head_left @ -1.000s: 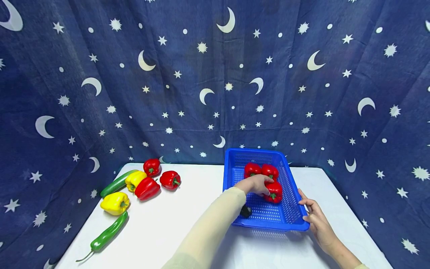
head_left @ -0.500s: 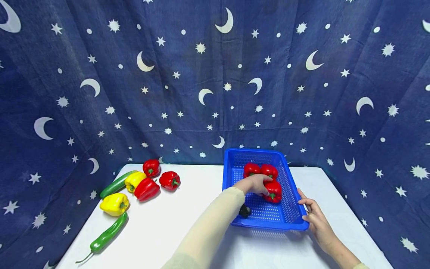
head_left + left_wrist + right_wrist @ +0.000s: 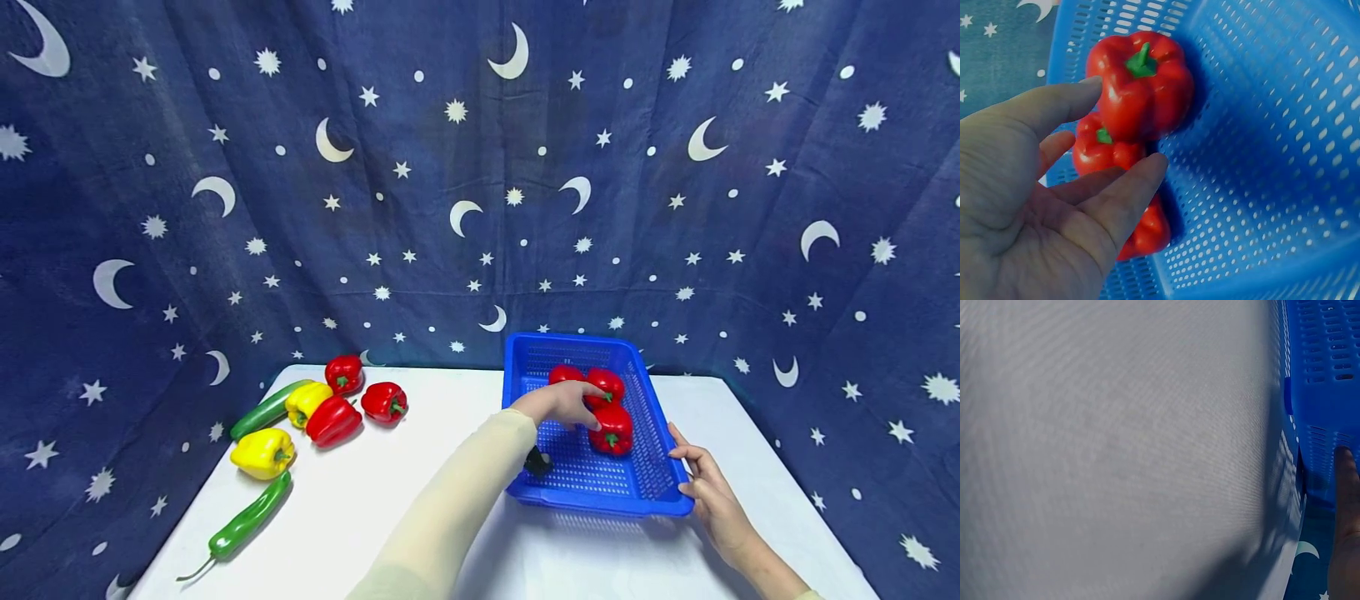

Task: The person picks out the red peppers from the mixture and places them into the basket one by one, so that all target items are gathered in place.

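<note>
A blue perforated basket (image 3: 588,502) holds three red bell peppers at its back and middle. My left hand (image 3: 561,404) is inside it, thumb and fingers spread beside the nearest red bell pepper (image 3: 612,430). In the left wrist view one fingertip of the left hand (image 3: 1029,206) lies at the edge of that pepper (image 3: 1154,94), with a gap between thumb and fingers. Part of another red bell pepper (image 3: 565,374) is hidden behind the hand. At the basket's right rim my right hand (image 3: 716,508) grips the side, and one finger (image 3: 1347,487) lies straight along the wall.
On the left of the white table (image 3: 420,492) lie more red bell peppers (image 3: 384,402), yellow bell peppers (image 3: 262,453), a long green chili pepper (image 3: 247,518) and a cucumber (image 3: 266,411). A blue star-and-moon curtain (image 3: 420,208) surrounds the table.
My left hand has drawn slightly back and left from the nearest pepper, its fingers letting go of it. The right hand stays at the basket's rim. The head view has shifted slightly.
</note>
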`<state>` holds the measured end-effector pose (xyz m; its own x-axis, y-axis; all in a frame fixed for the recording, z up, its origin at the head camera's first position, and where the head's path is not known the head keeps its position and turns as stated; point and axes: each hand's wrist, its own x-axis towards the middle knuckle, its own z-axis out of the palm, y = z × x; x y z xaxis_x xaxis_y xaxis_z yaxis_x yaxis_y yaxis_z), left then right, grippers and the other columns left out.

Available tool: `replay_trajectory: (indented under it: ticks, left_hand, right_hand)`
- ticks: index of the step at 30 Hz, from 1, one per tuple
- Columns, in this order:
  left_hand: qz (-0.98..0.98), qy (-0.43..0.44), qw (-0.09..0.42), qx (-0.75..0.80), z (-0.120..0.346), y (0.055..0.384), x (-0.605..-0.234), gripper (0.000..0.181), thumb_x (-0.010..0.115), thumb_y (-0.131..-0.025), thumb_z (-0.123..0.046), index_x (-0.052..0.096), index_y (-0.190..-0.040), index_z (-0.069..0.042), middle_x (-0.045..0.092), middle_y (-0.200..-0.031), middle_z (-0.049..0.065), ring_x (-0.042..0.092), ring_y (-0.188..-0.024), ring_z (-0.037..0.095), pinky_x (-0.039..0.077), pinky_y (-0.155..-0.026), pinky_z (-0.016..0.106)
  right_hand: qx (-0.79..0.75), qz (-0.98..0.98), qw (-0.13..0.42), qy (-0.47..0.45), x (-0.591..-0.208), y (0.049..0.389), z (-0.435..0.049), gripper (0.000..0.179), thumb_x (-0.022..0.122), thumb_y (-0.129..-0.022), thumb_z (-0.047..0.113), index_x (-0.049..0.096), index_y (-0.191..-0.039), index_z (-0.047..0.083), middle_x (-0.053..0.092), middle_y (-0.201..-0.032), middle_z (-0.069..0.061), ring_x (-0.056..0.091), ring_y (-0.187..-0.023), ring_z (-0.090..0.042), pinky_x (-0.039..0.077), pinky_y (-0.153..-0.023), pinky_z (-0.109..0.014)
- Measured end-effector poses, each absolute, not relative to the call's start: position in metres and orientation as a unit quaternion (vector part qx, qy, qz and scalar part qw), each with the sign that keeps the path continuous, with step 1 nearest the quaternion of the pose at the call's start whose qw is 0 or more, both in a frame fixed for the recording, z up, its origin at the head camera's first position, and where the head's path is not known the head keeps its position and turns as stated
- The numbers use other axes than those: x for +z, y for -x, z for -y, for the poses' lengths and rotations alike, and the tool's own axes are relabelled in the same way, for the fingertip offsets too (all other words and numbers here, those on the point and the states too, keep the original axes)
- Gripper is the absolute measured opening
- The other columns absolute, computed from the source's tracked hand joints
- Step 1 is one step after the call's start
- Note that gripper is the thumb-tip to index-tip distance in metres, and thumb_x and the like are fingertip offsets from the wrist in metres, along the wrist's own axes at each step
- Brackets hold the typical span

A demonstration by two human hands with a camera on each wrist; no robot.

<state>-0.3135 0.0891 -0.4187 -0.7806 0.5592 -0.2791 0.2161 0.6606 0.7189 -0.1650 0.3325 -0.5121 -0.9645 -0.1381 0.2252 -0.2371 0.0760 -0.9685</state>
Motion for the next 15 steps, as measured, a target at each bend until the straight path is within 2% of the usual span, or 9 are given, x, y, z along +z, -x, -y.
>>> replay_trajectory:
  ticks: [8, 15]
  left_hand:
    - [-0.854, -0.249, 0.243, 0.386, -0.076, 0.316, -0.407, 0.062, 0.077, -0.093, -0.016, 0.054, -0.15, -0.017, 0.055, -0.145, 0.014, 0.065, -0.109, 0.023, 0.058, -0.092, 0.043]
    - [-0.837, -0.287, 0.213, 0.415, -0.065, 0.316, -0.397, 0.061, 0.077, -0.092, -0.019, 0.054, -0.149, -0.016, 0.057, -0.143, 0.014, 0.063, -0.115, 0.021, 0.058, -0.09, 0.036]
  right_hand:
    - [0.666, 0.735, 0.034, -0.124, -0.51, 0.164, -0.332, 0.043, 0.035, -0.09, -0.008, 0.037, -0.132, 0.001, 0.008, -0.172, 0.0, 0.008, -0.153, -0.002, 0.035, -0.098, -0.01]
    - [0.663, 0.74, 0.028, -0.109, -0.508, 0.164, -0.331, 0.043, 0.037, -0.09, -0.005, 0.037, -0.133, 0.003, 0.007, -0.172, -0.001, 0.004, -0.156, -0.011, 0.036, -0.097, -0.01]
